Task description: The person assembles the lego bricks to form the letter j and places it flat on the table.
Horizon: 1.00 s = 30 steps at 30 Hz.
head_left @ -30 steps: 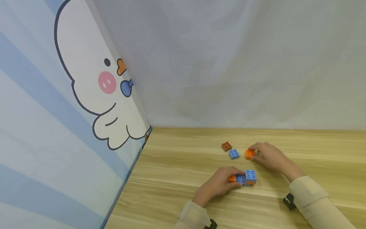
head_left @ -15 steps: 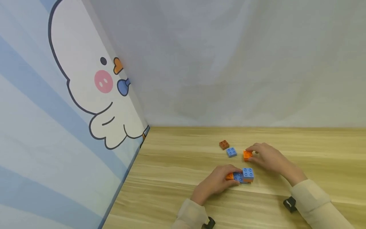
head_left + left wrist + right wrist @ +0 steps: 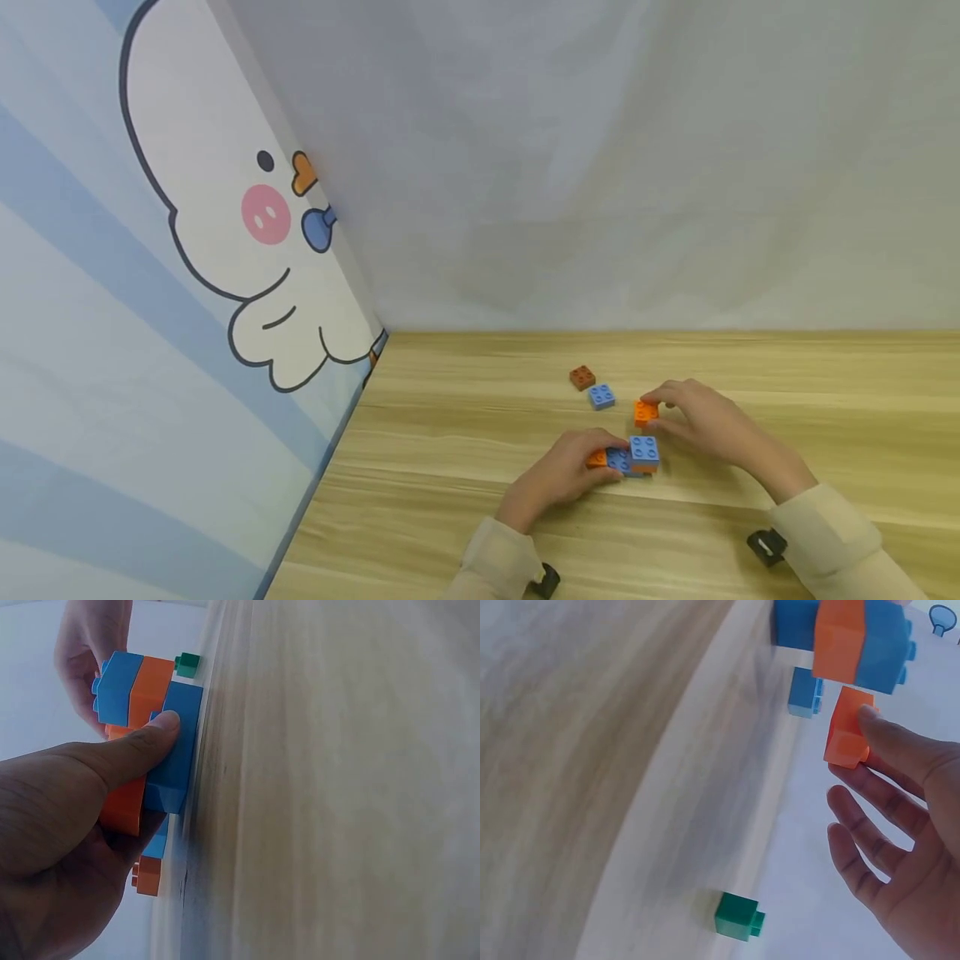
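My left hand [image 3: 558,473] pinches the left part of a joined block of toy building bricks, thumb on the near side. The block has a long blue base brick [image 3: 180,746], an orange brick [image 3: 597,458] at its left, and an orange-and-blue stack [image 3: 643,452] rising at its right end. Just behind that stack, my right hand [image 3: 701,421] pinches a small orange brick [image 3: 645,413] between thumb and fingers. In the right wrist view this orange brick [image 3: 849,727] appears raised off the table and apart from the block. The other right fingers are loosely bent.
A brown brick [image 3: 582,377] and a loose blue brick [image 3: 602,397] lie close together farther back. A green brick [image 3: 736,916] stands on the table in the right wrist view; the head view does not show it. A grey-white curtain [image 3: 600,167] backs the wooden table [image 3: 450,400].
My right hand has brought the orange brick nearer to me and closer to the stack. The left hand keeps its grip on the block. The head view has shifted slightly.
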{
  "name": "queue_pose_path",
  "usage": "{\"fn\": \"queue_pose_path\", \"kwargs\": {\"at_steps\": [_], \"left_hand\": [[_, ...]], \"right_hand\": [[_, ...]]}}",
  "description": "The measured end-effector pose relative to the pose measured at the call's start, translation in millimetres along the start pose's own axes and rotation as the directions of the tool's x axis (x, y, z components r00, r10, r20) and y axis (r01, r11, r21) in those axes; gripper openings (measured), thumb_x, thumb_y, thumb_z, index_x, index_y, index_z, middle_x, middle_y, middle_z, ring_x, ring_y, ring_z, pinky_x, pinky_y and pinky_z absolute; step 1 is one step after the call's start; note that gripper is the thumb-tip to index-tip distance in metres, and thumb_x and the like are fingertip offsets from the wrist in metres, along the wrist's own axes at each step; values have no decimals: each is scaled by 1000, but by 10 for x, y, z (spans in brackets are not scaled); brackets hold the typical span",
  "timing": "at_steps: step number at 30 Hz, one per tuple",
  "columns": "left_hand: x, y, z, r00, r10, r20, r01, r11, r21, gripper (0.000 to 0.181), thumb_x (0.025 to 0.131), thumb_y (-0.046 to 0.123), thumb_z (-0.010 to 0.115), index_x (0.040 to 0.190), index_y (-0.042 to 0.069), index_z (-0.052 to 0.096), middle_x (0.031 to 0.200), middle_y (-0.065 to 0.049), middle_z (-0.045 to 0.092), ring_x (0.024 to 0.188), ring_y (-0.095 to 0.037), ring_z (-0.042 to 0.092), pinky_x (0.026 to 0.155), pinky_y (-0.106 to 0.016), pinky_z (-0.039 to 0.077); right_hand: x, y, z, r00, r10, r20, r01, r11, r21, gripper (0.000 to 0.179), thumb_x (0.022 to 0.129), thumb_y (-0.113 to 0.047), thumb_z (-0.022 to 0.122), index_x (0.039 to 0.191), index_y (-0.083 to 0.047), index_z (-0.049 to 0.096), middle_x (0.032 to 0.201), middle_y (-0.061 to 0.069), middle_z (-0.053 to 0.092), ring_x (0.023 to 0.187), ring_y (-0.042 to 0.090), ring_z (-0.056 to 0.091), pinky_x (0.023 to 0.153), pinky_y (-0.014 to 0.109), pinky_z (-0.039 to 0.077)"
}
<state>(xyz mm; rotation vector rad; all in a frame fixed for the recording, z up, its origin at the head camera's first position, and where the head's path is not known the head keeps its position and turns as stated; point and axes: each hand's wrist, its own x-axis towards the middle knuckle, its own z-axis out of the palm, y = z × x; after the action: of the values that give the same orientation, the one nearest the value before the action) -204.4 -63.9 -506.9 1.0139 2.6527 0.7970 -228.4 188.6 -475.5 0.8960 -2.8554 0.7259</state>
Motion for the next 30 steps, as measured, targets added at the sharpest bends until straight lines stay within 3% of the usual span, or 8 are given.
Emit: {"fn": "queue_pose_path", "kwargs": {"at_steps": [10, 30], "left_hand": [[-3, -11, 7, 1000, 13, -10, -13, 1000, 5, 43, 100, 30, 65, 141, 17, 62, 140, 1, 66, 130, -13, 61, 111, -26, 48], [8, -4, 18, 1000, 8, -14, -8, 1000, -10, 42, 100, 29, 66, 139, 16, 63, 138, 1, 68, 126, -11, 63, 109, -25, 49]], "right_hand": [[-105, -161, -120, 999, -26, -31, 26, 1000, -11, 33, 95, -24, 73, 125, -9, 71, 119, 8, 74, 109, 33, 68, 92, 54, 56], [-275, -359, -149, 997, -71, -21, 70, 997, -29, 31, 93, -24, 75, 123, -16, 73, 116, -4, 74, 105, 21, 67, 87, 43, 58]]}}
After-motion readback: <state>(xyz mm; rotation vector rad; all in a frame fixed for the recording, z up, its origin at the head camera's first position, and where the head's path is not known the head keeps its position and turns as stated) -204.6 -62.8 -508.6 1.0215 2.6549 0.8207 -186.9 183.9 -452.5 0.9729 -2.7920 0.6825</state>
